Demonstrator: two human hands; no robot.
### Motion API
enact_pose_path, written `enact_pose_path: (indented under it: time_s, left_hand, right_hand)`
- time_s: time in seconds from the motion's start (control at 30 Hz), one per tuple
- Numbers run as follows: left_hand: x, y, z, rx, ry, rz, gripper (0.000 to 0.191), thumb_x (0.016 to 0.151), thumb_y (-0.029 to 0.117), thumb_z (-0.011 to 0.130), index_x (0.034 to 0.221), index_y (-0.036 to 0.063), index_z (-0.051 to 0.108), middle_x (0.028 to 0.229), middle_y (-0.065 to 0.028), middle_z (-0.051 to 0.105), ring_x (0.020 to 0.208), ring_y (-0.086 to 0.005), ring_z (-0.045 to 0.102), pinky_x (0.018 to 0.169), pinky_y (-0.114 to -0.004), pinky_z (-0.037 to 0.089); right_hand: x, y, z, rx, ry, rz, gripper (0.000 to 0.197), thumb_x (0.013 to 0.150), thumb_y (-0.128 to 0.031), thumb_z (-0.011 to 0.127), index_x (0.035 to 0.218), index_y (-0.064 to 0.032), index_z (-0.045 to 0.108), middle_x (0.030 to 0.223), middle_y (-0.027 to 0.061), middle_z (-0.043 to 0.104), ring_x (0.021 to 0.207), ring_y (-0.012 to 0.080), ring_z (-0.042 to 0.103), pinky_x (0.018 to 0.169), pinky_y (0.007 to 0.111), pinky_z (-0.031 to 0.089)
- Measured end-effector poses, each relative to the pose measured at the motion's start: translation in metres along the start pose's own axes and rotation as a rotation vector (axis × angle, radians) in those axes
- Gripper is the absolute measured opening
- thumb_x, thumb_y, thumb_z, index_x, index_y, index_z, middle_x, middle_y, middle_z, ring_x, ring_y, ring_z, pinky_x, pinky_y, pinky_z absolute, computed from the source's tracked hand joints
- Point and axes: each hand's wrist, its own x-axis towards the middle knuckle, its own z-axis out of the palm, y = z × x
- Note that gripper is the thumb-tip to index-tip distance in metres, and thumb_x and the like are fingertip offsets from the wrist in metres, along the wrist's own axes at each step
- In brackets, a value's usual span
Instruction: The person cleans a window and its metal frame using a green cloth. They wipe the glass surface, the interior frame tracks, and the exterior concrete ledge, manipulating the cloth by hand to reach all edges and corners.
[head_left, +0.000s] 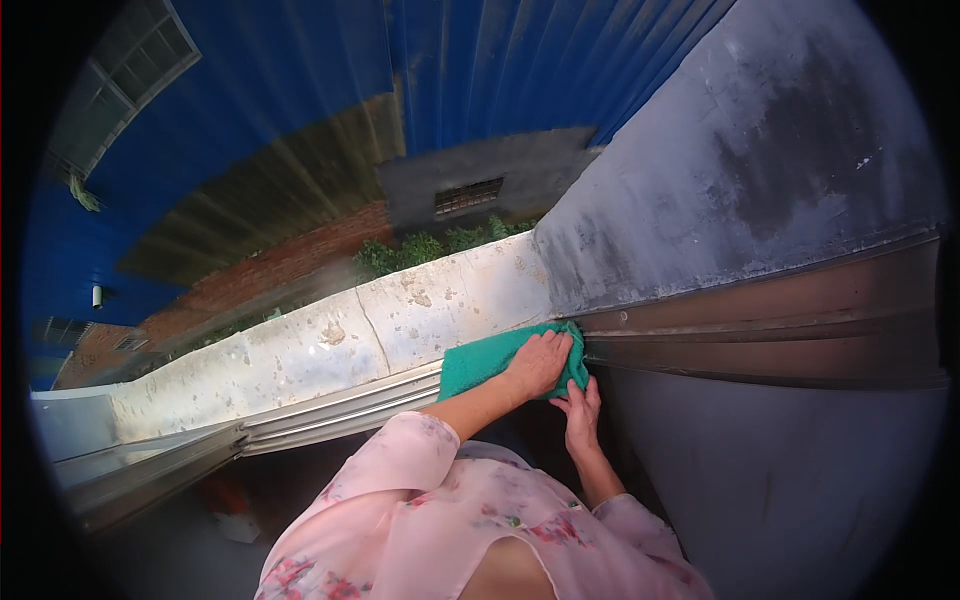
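A green towelling cloth (480, 365) lies over the right end of the metal window track (341, 409), close to the corner where the track meets the brown side frame. My left hand (538, 364) grips the cloth from above, its fingers bent near the cloth's right edge. Just below it, my right hand (582, 414) has its fingertips at the cloth's lower edge; whether they pinch the fabric is unclear. The stretch of track under the cloth is hidden.
Beyond the track runs a pitted, cracked concrete ledge (300, 367). A stained grey wall (675, 180) rises at right above the brown frame (765, 322). Outside are green plants (420, 251) and a blue corrugated wall (480, 67). A sliding window frame (165, 465) stands at left.
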Motion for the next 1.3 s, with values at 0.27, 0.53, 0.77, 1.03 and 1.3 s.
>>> enact_pose_path:
  time_s: [0.27, 0.53, 0.77, 1.03, 1.3]
  left_hand:
    - [-0.051, -0.01, -0.026, 0.294, -0.045, -0.016, 0.036, 0.08, 0.024, 0.06, 0.108, 0.0012, 0.056, 0.095, -0.0089, 0.053, 0.088, -0.0235, 0.049, 0.073, -0.033, 0.04]
    - [-0.181, -0.027, -0.119, 0.383, -0.071, -0.309, 0.03, 0.083, 0.035, 0.062, 0.091, 0.0054, 0.059, 0.083, -0.0069, 0.051, 0.083, -0.0232, 0.05, 0.071, -0.034, 0.04]
    - [-0.256, -0.048, -0.237, 0.469, -0.014, -0.748, 0.024, 0.075, 0.025, 0.071, 0.08, 0.0063, 0.057, 0.077, -0.0073, 0.061, 0.074, -0.0284, 0.06, 0.057, -0.039, 0.047]
    - [-0.199, -0.03, -0.34, 0.408, 0.168, -0.892, 0.029, 0.076, 0.024, 0.071, 0.086, -0.0012, 0.061, 0.077, -0.0211, 0.062, 0.069, -0.0377, 0.058, 0.063, -0.039, 0.046]
    - [-0.207, 0.009, -0.366, -0.894, 0.947, -0.623, 0.034, 0.096, 0.025, 0.051, 0.114, -0.0042, 0.056, 0.103, -0.0083, 0.064, 0.089, -0.0146, 0.06, 0.08, -0.028, 0.047]
  right_hand:
    - [0.011, 0.024, -0.012, -0.463, -0.112, -0.164, 0.022, 0.09, -0.019, 0.057, 0.105, -0.0027, 0.059, 0.096, 0.0055, 0.06, 0.08, 0.0152, 0.059, 0.063, 0.029, 0.049]
    - [0.004, -0.036, 0.085, -0.995, -0.827, -0.242, 0.021, 0.087, -0.023, 0.061, 0.093, -0.0027, 0.064, 0.074, 0.0113, 0.06, 0.066, 0.0231, 0.061, 0.061, 0.035, 0.047]
    - [-0.016, -0.046, 0.23, -0.486, -1.446, 0.06, 0.028, 0.094, -0.031, 0.054, 0.105, -0.0061, 0.063, 0.08, 0.0032, 0.062, 0.067, 0.011, 0.06, 0.063, 0.027, 0.048]
    - [0.005, -0.162, 0.329, -0.591, -1.29, -0.587, 0.031, 0.094, -0.033, 0.056, 0.098, -0.0031, 0.063, 0.083, 0.0041, 0.066, 0.069, 0.0136, 0.067, 0.054, 0.024, 0.048]
    - [0.0, -0.144, 0.305, -0.262, -1.292, -0.517, 0.084, 0.075, -0.037, 0.076, 0.141, -0.0111, 0.03, 0.139, 0.0141, 0.038, 0.129, 0.0311, 0.039, 0.105, 0.045, 0.035]
